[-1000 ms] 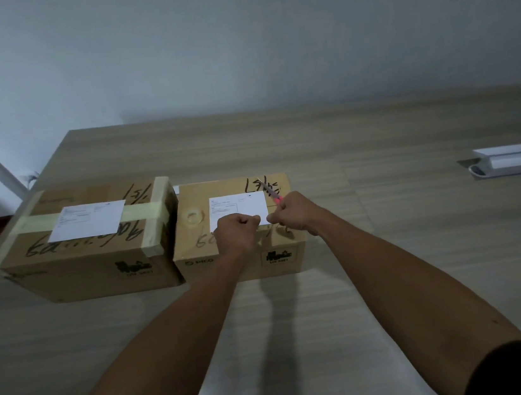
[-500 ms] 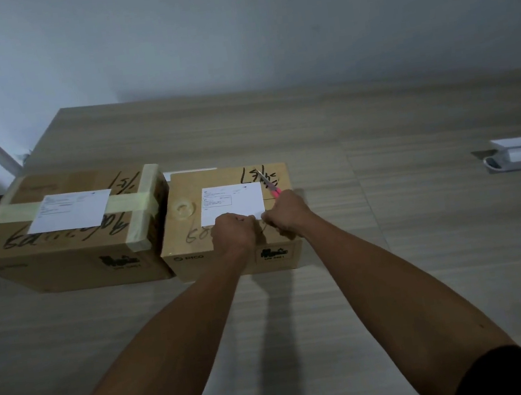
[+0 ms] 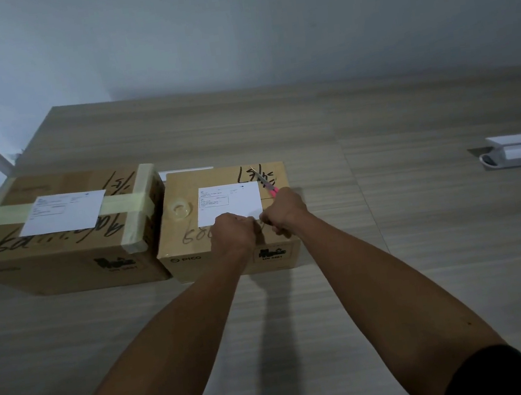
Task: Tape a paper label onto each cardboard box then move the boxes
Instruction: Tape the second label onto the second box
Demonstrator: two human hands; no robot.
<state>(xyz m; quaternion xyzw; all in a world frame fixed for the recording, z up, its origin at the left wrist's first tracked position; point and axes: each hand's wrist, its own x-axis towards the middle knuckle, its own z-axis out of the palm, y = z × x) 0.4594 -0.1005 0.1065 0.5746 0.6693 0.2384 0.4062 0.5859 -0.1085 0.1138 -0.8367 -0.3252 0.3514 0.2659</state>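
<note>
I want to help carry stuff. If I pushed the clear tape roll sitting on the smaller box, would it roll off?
Probably not: the tape roll appears to lie flat on the smaller box, so it would likely slide rather than roll. It looks small and clear, so probably light. It sits near the left edge, so a hard shove might drop it.

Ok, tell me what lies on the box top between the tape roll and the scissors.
The head view shows the paper label lying between the clear tape roll and the pink-handled scissors.
</note>
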